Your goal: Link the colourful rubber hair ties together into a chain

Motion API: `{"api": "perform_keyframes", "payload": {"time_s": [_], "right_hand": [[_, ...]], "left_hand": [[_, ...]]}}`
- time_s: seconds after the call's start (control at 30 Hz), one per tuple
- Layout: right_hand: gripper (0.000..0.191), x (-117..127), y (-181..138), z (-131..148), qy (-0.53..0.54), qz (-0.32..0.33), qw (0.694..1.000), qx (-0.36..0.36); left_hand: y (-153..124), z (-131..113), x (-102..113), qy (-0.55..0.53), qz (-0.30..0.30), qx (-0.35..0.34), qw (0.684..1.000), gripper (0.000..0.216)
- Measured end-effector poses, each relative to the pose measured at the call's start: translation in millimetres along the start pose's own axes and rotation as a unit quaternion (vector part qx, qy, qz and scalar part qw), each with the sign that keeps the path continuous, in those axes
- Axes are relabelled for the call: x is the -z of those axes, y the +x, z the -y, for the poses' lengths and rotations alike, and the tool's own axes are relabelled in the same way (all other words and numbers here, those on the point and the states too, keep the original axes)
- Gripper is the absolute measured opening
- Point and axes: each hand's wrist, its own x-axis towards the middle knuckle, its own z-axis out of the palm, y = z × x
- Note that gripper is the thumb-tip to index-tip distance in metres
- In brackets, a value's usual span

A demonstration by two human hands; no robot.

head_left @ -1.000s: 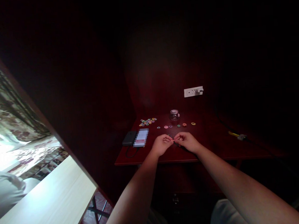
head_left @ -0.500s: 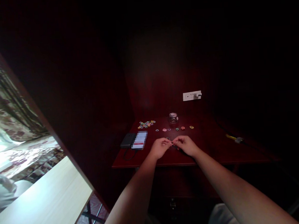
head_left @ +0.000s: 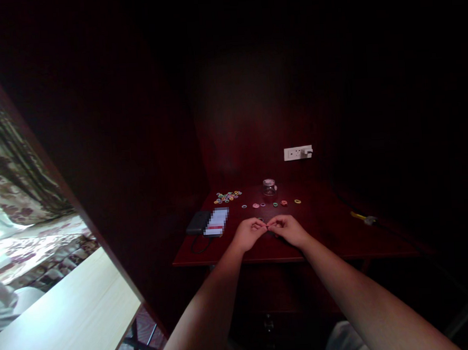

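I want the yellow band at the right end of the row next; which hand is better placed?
Likely the right hand: the yellow band lies beyond it, slightly rightward, while the left hand sits farther left. Both hands nearly meet, apparently pinching something too small to identify.

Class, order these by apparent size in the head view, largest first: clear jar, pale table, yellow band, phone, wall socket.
1. Pale table
2. Phone and wall socket: too alike to rank
3. Clear jar
4. Yellow band
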Motion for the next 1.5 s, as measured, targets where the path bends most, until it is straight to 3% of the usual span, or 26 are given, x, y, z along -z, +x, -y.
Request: {"api": "perform_keyframes", "payload": {"time_s": [1.5], "right_hand": [[0.02,0.6,0.3,-1.4,-0.003,-0.029,1.0,0.009]], "left_hand": [[-2.3,-8.6,-0.4,-0.011,0.011,0.021,1.0,0.017]]}}
